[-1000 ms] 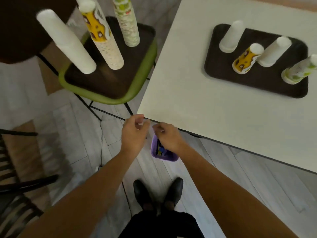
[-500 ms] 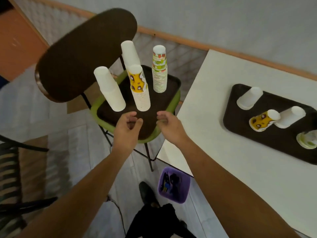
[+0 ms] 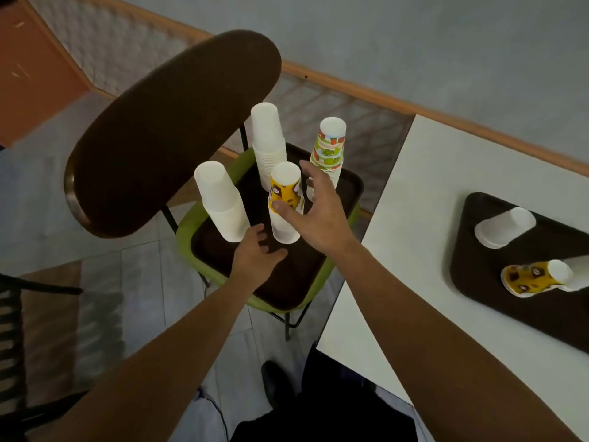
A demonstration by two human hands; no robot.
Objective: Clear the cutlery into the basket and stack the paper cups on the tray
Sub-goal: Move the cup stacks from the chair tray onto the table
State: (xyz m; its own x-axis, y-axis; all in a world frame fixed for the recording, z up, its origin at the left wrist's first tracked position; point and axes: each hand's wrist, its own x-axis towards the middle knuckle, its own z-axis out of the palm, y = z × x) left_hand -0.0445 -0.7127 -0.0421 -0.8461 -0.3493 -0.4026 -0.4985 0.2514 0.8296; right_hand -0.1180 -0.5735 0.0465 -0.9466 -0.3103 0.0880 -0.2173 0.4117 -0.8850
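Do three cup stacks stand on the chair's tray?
No, four stand there: left white stack, rear white stack, yellow-patterned stack, green-patterned stack.

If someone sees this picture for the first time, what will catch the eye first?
Four tall stacks of upturned paper cups stand on a dark tray on the green chair, left of the white table. The right hand spreads around the yellow-patterned stack, thumb on it; the left hand hovers lower, near its base.

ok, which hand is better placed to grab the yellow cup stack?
Right, I'd say. The right hand is spread open at the yellow cup stack, thumb against its side. The left hand is lower, open, over the tray by its base.
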